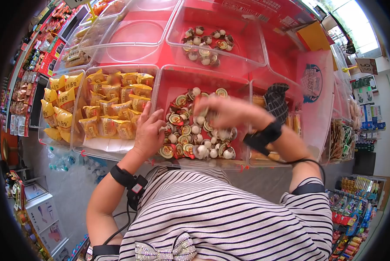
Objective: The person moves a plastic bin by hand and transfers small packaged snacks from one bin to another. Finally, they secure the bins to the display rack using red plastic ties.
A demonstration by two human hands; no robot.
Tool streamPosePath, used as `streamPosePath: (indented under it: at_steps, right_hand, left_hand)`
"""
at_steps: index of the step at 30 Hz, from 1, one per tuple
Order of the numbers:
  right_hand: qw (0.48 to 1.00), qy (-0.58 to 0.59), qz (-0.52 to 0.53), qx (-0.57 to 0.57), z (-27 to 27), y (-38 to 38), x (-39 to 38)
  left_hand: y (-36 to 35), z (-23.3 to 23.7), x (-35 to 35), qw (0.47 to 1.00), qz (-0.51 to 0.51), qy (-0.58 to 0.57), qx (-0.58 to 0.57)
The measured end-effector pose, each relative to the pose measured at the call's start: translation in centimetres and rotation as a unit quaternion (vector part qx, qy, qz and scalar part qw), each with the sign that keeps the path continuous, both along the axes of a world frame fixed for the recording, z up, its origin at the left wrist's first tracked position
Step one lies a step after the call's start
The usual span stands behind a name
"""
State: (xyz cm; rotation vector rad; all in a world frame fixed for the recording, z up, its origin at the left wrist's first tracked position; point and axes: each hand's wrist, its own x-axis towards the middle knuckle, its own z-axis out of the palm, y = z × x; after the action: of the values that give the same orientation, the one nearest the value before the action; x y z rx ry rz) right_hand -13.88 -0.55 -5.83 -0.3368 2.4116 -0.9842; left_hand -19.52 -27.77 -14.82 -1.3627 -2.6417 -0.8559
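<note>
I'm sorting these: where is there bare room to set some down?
Bare: the bin behind the yellow packets, and the back-left corner of the middle bin. Crowded: that middle bin's front, with round pieces.

Bins: clear plastic, smooth, glossy, with bright reflections along the rims. Lining under the bins: red, smooth, with a sheen. Snack packets: yellow plastic film, crinkled, glossy. Small round-lidded packs: shiny printed lids; white rounded parts smooth. Sheet in the packet bin: white, paper-like, matt. Checked item: dark cloth, matt, rumpled. Wrist strap: black, matt, fabric-like. Striped top: soft matt cloth, finely textured. Bow: glittering, rough, stone-studded.
</note>
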Motion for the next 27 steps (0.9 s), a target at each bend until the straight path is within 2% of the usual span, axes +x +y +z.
streamPosePath:
  at_steps: [1, 2, 3, 4, 5, 7, 10, 13, 17, 19, 21, 23, 25, 27]
  right_hand:
    - [0.96, 0.25, 0.025, -0.124, 1.4, 2.0, -1.8]
    - [0.962, 0.219, -0.095, -0.132, 2.9, 4.2, -3.2]
    - [0.934, 0.291, -0.167, -0.124, 6.0, 5.5, -4.6]
    - [0.915, 0.274, -0.289, -0.059, 8.4, 6.8, -5.6]
    - [0.873, 0.394, -0.287, 0.027, 6.7, 12.1, -8.6]
    - [0.831, 0.37, -0.367, -0.196, 7.9, 11.0, -10.1]
    - [0.88, 0.169, -0.404, -0.181, 4.3, 14.9, -11.5]
    - [0.919, 0.128, -0.373, 0.019, 5.0, 14.1, -10.8]
    - [0.919, 0.311, -0.24, 0.042, 5.8, 9.7, -7.7]
    - [0.975, 0.156, -0.155, 0.044, 5.7, 6.1, -5.5]
    - [0.993, -0.001, -0.064, 0.099, 1.7, 4.4, -4.4]
    - [0.974, -0.045, -0.012, 0.221, -4.1, 4.2, -4.6]
    - [0.958, -0.014, -0.051, 0.283, -10.6, 4.9, -4.5]
    - [0.945, 0.005, -0.076, 0.319, -12.1, 4.0, -4.7]
  left_hand:
    - [0.0, -0.1, 0.0, 1.0, -0.001, 0.003, 0.0]
    - [0.0, -0.3, -0.1, 1.0, -0.005, 0.005, 0.0]
    - [0.0, -0.4, -0.2, 1.0, -0.009, 0.008, 0.001]
    - [0.0, -0.5, -0.2, 1.0, -0.012, 0.005, 0.001]
    - [0.1, -0.6, -0.2, 1.0, -0.015, 0.009, -0.001]
    - [0.0, -0.7, -0.2, 1.0, -0.013, 0.019, -0.001]
    - [0.0, -0.7, -0.1, 1.0, -0.006, 0.019, -0.007]
    - [0.0, -0.6, -0.1, 1.0, 0.001, 0.018, -0.007]
    - [0.0, -0.5, -0.1, 1.0, 0.002, 0.01, -0.008]
    - [0.1, -0.5, -0.1, 1.0, 0.002, 0.004, -0.006]
    - [0.1, -0.5, -0.2, 1.0, -0.003, 0.005, -0.006]
    - [0.1, -0.6, -0.2, 1.0, -0.004, 0.011, -0.004]
    - [0.1, -0.5, -0.1, 1.0, -0.004, 0.005, -0.006]
    - [0.0, -0.4, -0.2, 1.0, -0.002, 0.005, -0.009]
